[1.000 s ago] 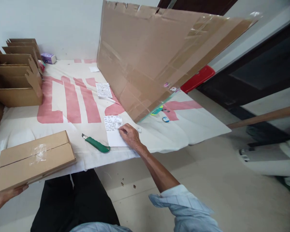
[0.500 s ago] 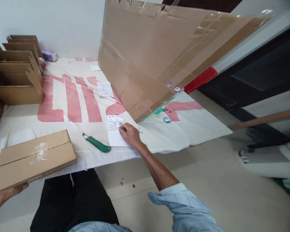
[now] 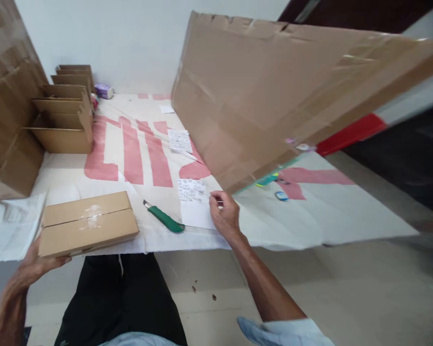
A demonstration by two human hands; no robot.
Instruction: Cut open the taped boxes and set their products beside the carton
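Note:
My left hand [image 3: 36, 262] grips the near left end of a flat, taped cardboard box [image 3: 90, 222], its fingers under the lower edge. The box lies at the table's front edge. My right hand [image 3: 225, 211] is closed in a pinch at the right edge of a white sheet of paper [image 3: 198, 216]. A bit of white shows by the fingers, too small to name. Rows of small dark outlined shapes cover the sheet's upper part. Between box and sheet lies a green utility knife [image 3: 164, 218], its blade tip pointing up and left.
A large cardboard panel [image 3: 245, 101] stands slanted behind the sheet. Several open cardboard boxes [image 3: 63, 139] are lined up at the left. Another marked paper [image 3: 179, 141], a tissue pack [image 3: 104, 91] and a tape roll [image 3: 281, 195] lie on the cloth-covered table [image 3: 339, 211].
The view has swung left, so more of my left hand and forearm shows. My right hand has drawn back slightly to the right from the sheet's marked rows.

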